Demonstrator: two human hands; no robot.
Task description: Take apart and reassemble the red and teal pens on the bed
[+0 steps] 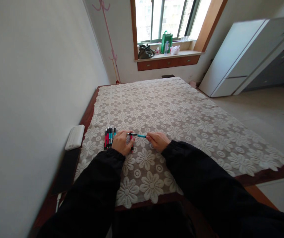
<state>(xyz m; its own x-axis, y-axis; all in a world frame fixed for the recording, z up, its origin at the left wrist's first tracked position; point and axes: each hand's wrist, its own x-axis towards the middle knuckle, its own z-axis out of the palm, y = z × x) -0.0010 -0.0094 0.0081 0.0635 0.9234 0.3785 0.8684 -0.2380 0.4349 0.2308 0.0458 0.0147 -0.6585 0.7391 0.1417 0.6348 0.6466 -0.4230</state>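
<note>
A teal and black pen [139,135] is held nearly level between my hands, a little above the tablecloth. My right hand [159,140] pinches its teal right end. At the black left end are the curled fingers of my left hand [122,142], with the thumb stretched toward the right. Below the held pen, a pink and black pen [131,137] lies on the cloth, partly covered by my left thumb. Beside my left hand lies a row of several pens [109,137], pink and teal with black ends; the hand hides part of the row.
A floral lace tablecloth [152,158] covers the dark wooden table. By the wall at left are a white power bank [74,137], a black flat object [67,170] and a white cable [58,202]. A coat stand [108,36], window sill and white fridge [238,49] stand beyond.
</note>
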